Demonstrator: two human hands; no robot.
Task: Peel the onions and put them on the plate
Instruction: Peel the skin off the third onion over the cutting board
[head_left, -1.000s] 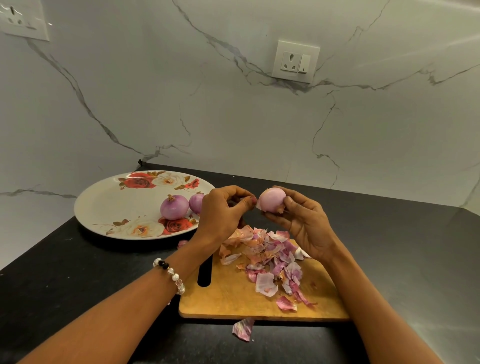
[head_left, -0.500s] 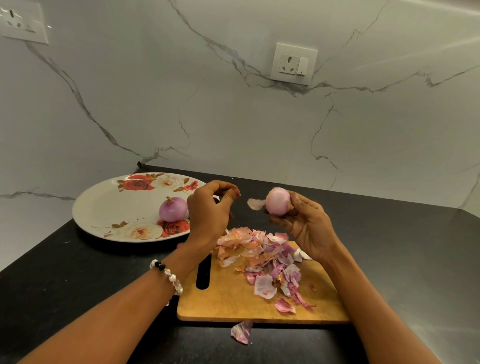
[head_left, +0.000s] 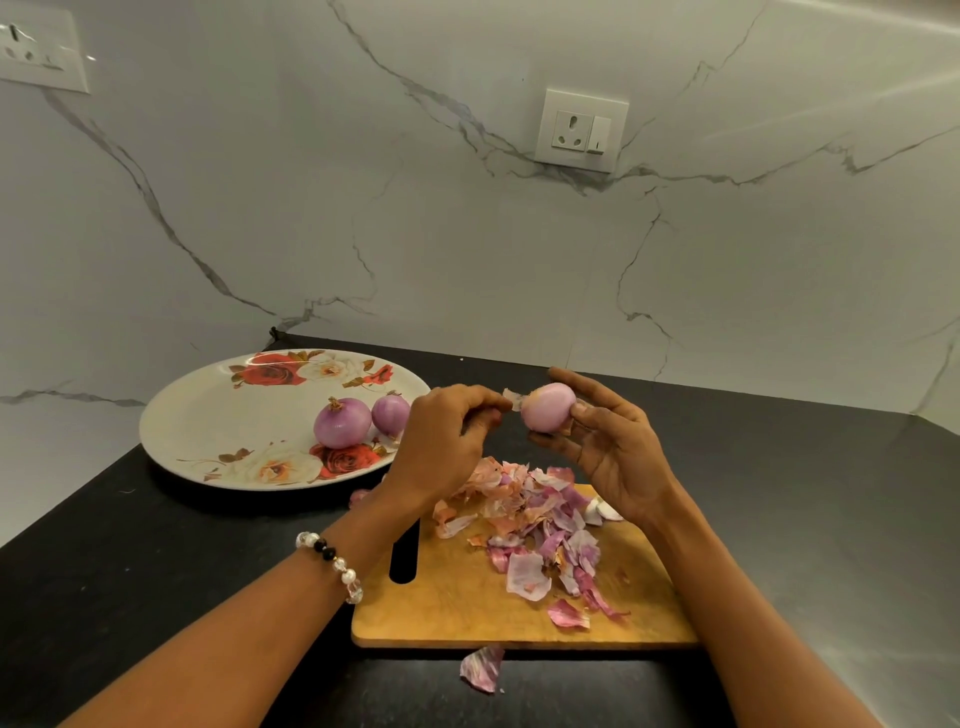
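My right hand (head_left: 608, 447) holds a small pink onion (head_left: 548, 407) between thumb and fingers above the wooden cutting board (head_left: 457, 597). A flap of loose skin (head_left: 513, 399) sticks out from the onion's left side. My left hand (head_left: 447, 436) has its fingers curled and its fingertips pinch that flap. Two peeled purple onions (head_left: 342, 422) (head_left: 389, 413) sit side by side on the white floral plate (head_left: 218, 415) at the left. A pile of onion skins (head_left: 535, 519) covers the board's middle.
The black counter (head_left: 805, 519) meets a white marble wall with a socket (head_left: 581, 130) at the back and another socket (head_left: 31, 49) at the top left. One skin scrap (head_left: 483, 667) lies on the counter in front of the board.
My left hand pulled away from the onion, baring a skin flap, then came back to it. My right hand lifted the onion slightly and turned it. The second plate onion is in view again.
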